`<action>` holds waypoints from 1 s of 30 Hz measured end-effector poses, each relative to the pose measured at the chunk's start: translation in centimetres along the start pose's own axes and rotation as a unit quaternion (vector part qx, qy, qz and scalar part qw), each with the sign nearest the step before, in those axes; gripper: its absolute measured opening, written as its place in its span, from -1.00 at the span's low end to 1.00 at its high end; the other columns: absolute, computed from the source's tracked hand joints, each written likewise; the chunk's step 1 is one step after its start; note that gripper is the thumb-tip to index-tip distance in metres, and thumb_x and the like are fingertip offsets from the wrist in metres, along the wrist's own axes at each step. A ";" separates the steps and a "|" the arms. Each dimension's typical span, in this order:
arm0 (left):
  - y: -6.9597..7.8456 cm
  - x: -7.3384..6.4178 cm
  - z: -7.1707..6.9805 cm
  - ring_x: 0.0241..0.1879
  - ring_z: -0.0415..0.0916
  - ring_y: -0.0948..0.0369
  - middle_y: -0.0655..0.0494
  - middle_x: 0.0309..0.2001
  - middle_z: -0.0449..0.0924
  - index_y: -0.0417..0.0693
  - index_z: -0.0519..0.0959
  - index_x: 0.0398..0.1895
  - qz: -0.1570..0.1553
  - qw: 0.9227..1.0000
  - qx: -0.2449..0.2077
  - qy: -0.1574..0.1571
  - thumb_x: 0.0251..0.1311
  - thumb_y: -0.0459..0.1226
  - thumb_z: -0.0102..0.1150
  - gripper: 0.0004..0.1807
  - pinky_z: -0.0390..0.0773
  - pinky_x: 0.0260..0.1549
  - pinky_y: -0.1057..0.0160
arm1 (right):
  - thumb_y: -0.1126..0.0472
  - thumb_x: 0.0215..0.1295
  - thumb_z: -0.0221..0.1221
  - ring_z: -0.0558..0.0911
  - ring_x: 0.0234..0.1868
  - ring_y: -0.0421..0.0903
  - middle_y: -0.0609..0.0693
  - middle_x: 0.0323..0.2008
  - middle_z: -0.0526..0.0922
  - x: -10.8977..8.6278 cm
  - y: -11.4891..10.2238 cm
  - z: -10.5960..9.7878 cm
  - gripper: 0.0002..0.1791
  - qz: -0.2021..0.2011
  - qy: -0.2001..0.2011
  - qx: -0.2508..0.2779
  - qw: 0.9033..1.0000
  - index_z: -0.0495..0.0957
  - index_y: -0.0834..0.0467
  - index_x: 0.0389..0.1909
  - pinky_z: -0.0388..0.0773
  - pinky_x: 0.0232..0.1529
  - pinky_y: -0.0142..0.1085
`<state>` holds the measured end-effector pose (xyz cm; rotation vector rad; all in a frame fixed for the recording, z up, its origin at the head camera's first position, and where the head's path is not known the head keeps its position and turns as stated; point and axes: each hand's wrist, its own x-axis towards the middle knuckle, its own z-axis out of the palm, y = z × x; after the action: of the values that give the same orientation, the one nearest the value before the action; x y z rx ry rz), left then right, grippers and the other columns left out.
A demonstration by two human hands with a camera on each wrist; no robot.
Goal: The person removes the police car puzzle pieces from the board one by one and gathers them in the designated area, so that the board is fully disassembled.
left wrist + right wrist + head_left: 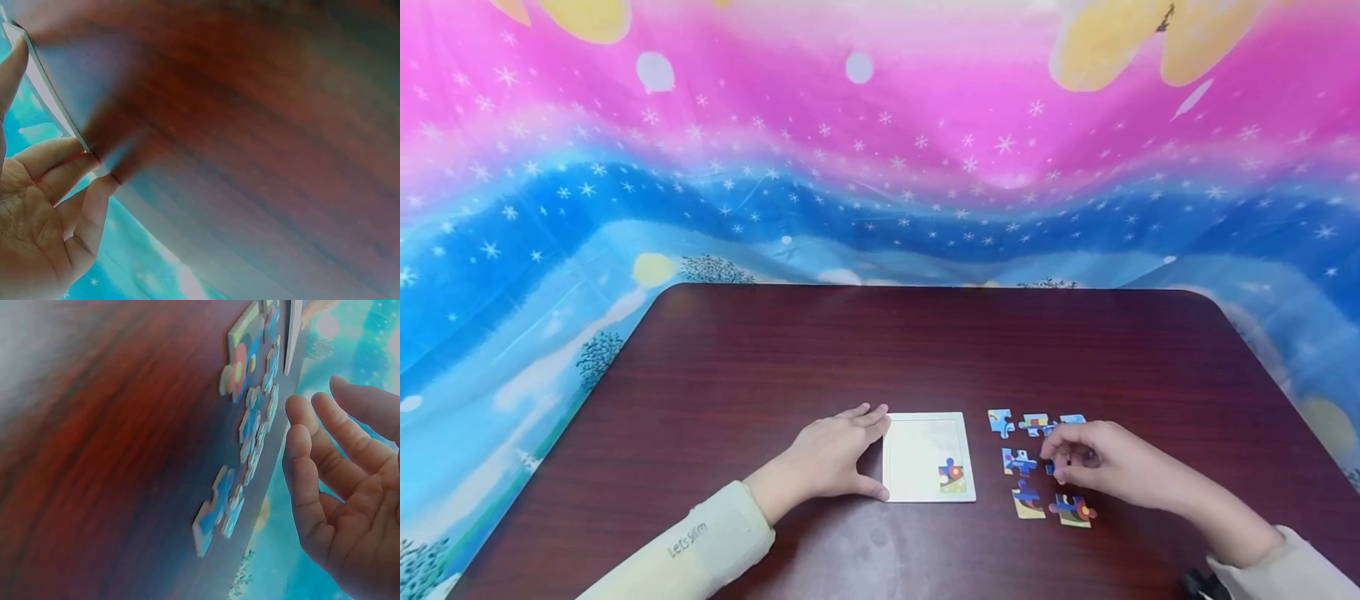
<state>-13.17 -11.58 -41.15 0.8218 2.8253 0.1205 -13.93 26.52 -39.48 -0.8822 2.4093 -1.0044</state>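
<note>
My left hand [838,454] touches the left edge of a white square puzzle tray [917,450]. Its thumb sits at the near corner, and the fingertips lie near the far one. One jigsaw piece [952,477] with a red and yellow flower-like shape lies in the tray's near right corner. Over the loose jigsaw pieces [1018,461] right of the tray hovers my right hand [1112,462], fingers loosely bent. The right wrist view shows nothing between those fingers [306,481]. Beneath that hand, some pieces are partly hidden.
Loose pieces lie in rough rows, with a blue one [1000,423] at the far left and a flower piece [1074,510] at the near right. The dark red-brown table [775,350] has rounded far corners. Behind it hangs a pink and blue snowflake-patterned cloth [880,150].
</note>
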 end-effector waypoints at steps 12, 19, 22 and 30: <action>0.2 0.2 -0.3 0.48 0.24 0.09 0.12 0.49 0.26 -0.02 0.36 0.44 -0.004 1.000 -0.002 -0.005 -0.11 0.34 0.37 0.07 0.51 0.24 0.04 | 0.27 0.31 0.25 0.52 -0.38 -0.39 -0.24 -0.37 0.64 2.9 -1.8 0.4 -0.88 -0.008 -0.013 -0.023 1.000 0.62 0.12 -0.16 0.53 -0.38 -0.43; 0.2 0.2 -0.3 0.48 0.25 0.10 0.12 0.49 0.26 -0.02 0.36 0.44 -0.005 1.000 0.001 -0.007 -0.11 0.34 0.37 0.07 0.51 0.24 0.03 | 0.32 0.32 0.22 0.50 -0.42 -0.37 -0.22 -0.39 0.64 4.2 -2.6 1.1 -0.88 -0.016 -0.024 -0.007 1.000 0.62 0.14 -0.16 0.52 -0.40 -0.43; 0.2 0.1 -0.3 0.48 0.25 0.10 0.13 0.49 0.26 -0.01 0.36 0.44 -0.007 1.000 0.001 -0.007 -0.12 0.34 0.37 0.07 0.51 0.24 0.02 | 0.31 0.31 0.24 0.46 -0.45 -0.38 -0.22 -0.43 0.60 4.8 -3.0 1.4 -0.89 -0.025 -0.024 -0.011 0.999 0.62 0.14 -0.16 0.49 -0.43 -0.42; 0.2 0.0 -0.3 0.48 0.25 0.10 0.13 0.49 0.26 -0.02 0.36 0.44 -0.007 1.000 0.000 -0.007 -0.12 0.34 0.37 0.07 0.53 0.22 0.01 | 0.26 0.29 0.29 0.47 -0.46 -0.36 -0.22 -0.44 0.59 6.3 -3.7 2.3 -0.89 -0.033 -0.026 -0.020 0.999 0.62 0.09 -0.19 0.51 -0.44 -0.42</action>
<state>-13.13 -11.37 -40.87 0.8010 2.8164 0.1107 -15.77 19.11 -39.00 -0.9955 2.3782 -0.9483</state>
